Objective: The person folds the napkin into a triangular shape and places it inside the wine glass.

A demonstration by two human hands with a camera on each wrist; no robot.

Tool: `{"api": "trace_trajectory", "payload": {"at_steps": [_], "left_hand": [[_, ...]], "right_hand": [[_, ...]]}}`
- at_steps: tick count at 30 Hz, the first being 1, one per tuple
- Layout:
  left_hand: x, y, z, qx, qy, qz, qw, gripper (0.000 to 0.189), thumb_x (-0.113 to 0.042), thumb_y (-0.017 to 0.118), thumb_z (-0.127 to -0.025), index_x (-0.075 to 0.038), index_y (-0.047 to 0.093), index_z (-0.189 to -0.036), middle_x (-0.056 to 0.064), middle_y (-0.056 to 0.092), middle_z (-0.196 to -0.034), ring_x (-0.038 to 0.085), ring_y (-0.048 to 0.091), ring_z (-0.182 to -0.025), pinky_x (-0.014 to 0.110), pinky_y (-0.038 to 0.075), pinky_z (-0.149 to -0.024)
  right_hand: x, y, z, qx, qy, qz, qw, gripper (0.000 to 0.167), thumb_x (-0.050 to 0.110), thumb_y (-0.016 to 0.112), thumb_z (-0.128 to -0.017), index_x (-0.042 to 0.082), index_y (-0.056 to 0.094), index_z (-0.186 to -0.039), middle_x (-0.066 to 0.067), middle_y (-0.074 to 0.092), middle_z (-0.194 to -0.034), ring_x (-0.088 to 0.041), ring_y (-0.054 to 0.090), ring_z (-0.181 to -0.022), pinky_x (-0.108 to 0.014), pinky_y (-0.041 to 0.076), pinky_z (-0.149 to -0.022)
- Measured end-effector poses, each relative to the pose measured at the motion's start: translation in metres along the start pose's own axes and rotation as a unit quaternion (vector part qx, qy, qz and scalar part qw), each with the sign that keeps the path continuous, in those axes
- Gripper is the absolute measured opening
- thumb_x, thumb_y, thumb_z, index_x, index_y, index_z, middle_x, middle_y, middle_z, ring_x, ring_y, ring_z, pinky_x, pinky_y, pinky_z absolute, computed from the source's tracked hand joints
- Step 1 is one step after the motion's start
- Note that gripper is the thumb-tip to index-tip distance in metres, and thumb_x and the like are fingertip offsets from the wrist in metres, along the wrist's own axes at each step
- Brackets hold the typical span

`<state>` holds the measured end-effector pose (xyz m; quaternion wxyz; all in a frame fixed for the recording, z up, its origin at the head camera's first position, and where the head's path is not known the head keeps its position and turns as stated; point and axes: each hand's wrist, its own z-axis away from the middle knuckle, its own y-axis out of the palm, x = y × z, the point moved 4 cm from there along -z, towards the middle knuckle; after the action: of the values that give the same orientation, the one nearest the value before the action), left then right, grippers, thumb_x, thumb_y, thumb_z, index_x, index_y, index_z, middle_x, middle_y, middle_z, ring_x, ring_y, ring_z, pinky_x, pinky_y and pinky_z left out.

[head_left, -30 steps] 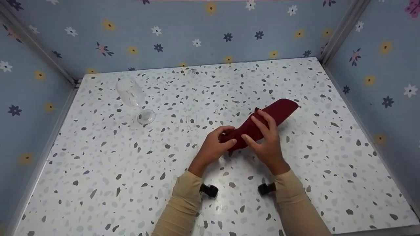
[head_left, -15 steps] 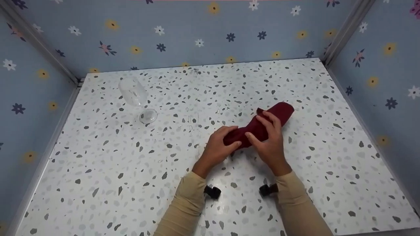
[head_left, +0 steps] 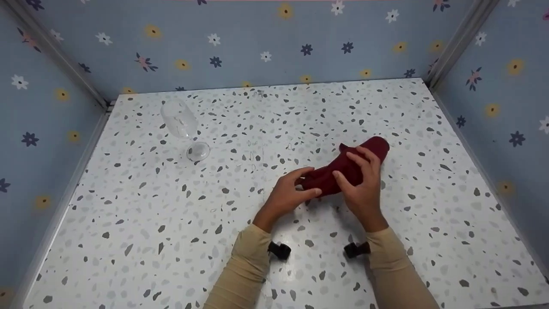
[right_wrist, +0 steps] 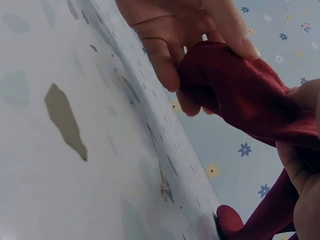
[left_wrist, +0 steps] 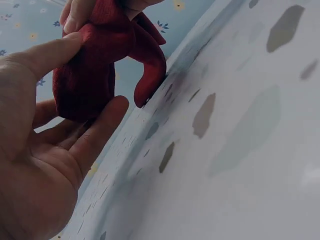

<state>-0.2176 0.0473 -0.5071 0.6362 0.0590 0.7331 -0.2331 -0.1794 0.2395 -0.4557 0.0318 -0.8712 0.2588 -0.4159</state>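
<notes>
A dark red cloth [head_left: 328, 180], bunched into a long roll, slants between both hands in the head view. My left hand [head_left: 288, 193] holds its near left end, thumb on one side and fingers on the other. My right hand [head_left: 362, 186] grips the middle, thumb and fingers curled over it. Beyond that hand, the rounded far end reaches to the upper right, and a small corner sticks up. In the left wrist view, part of the cloth [left_wrist: 150, 70] hangs in a curl down to the table. The palm sides hide some of the folds.
A clear stemmed glass [head_left: 198, 151] stands at the back left of the speckled white table [head_left: 240, 214]. Flower-patterned walls [head_left: 266, 38] enclose the back and both sides. A black wrist mount [head_left: 281, 251] shows beside the left sleeve, another by the right.
The cloth's far end has drawn in and become rounder and narrower. My right hand has shifted slightly right along it. The whole head view has drifted a little.
</notes>
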Motion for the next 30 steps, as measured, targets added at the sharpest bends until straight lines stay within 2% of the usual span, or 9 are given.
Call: {"api": "trace_trajectory", "payload": {"at_steps": [4,8,15,19,22,27,30], "left_hand": [[-0.001,-0.007,0.002,-0.017,-0.005,0.005,0.9998,0.059,-0.037,0.081,-0.084,-0.014,0.063,-0.136,-0.001,0.067,-0.12,0.016,0.066,-0.101,0.032,0.056,-0.08],[-0.001,-0.011,0.004,-0.032,-0.006,-0.008,0.9994,0.051,-0.036,0.081,-0.085,-0.016,0.067,-0.13,-0.003,0.07,-0.111,0.013,0.065,-0.096,0.031,0.055,-0.078],[-0.002,-0.012,0.006,-0.055,0.001,-0.036,0.9978,0.042,-0.028,0.078,-0.088,-0.012,0.068,-0.126,-0.002,0.071,-0.107,0.011,0.065,-0.093,0.028,0.054,-0.078],[-0.001,-0.007,0.007,-0.068,-0.002,-0.045,0.9967,0.038,-0.023,0.077,-0.088,-0.011,0.069,-0.123,-0.001,0.071,-0.108,0.011,0.066,-0.093,0.026,0.054,-0.078],[-0.002,-0.005,0.007,-0.08,0.002,-0.061,0.9949,0.036,-0.02,0.078,-0.087,-0.011,0.07,-0.121,0.0,0.071,-0.108,0.01,0.065,-0.094,0.026,0.053,-0.08],[-0.006,-0.007,0.005,-0.106,0.029,-0.081,0.9907,0.031,-0.016,0.079,-0.085,-0.01,0.072,-0.115,0.0,0.072,-0.105,0.009,0.065,-0.094,0.025,0.052,-0.082],[-0.006,-0.009,0.005,-0.109,0.032,-0.08,0.9903,0.031,-0.015,0.08,-0.085,-0.01,0.072,-0.114,0.0,0.072,-0.105,0.008,0.065,-0.093,0.025,0.052,-0.082]], "right_hand": [[0.018,0.001,-0.003,-0.012,0.003,-0.006,0.9999,0.048,-0.007,0.079,-0.08,-0.007,0.062,-0.124,-0.031,0.045,-0.138,-0.038,0.043,-0.128,-0.044,0.038,-0.104],[0.024,0.003,-0.003,-0.003,-0.01,-0.001,1.0,0.049,-0.008,0.078,-0.079,-0.008,0.061,-0.125,-0.033,0.045,-0.138,-0.039,0.042,-0.129,-0.045,0.036,-0.106],[0.025,0.008,-0.001,0.01,-0.035,0.014,0.9992,0.052,-0.009,0.078,-0.078,-0.008,0.061,-0.126,-0.03,0.044,-0.143,-0.041,0.04,-0.132,-0.049,0.031,-0.111],[0.022,0.008,0.005,0.007,-0.039,0.018,0.9991,0.052,-0.011,0.077,-0.077,-0.007,0.061,-0.127,-0.03,0.043,-0.144,-0.042,0.039,-0.134,-0.05,0.027,-0.114],[0.022,0.011,0.007,0.002,-0.042,0.019,0.9989,0.052,-0.014,0.074,-0.076,-0.006,0.062,-0.127,-0.029,0.043,-0.145,-0.043,0.039,-0.134,-0.049,0.027,-0.115],[0.029,0.014,0.004,0.013,-0.064,0.024,0.9976,0.049,-0.019,0.072,-0.076,-0.007,0.066,-0.123,-0.033,0.043,-0.145,-0.047,0.041,-0.133,-0.043,0.032,-0.114],[0.021,0.016,0.003,0.019,-0.082,0.03,0.996,0.047,-0.019,0.072,-0.076,-0.006,0.068,-0.121,-0.031,0.043,-0.147,-0.046,0.042,-0.134,-0.04,0.031,-0.115]]}}
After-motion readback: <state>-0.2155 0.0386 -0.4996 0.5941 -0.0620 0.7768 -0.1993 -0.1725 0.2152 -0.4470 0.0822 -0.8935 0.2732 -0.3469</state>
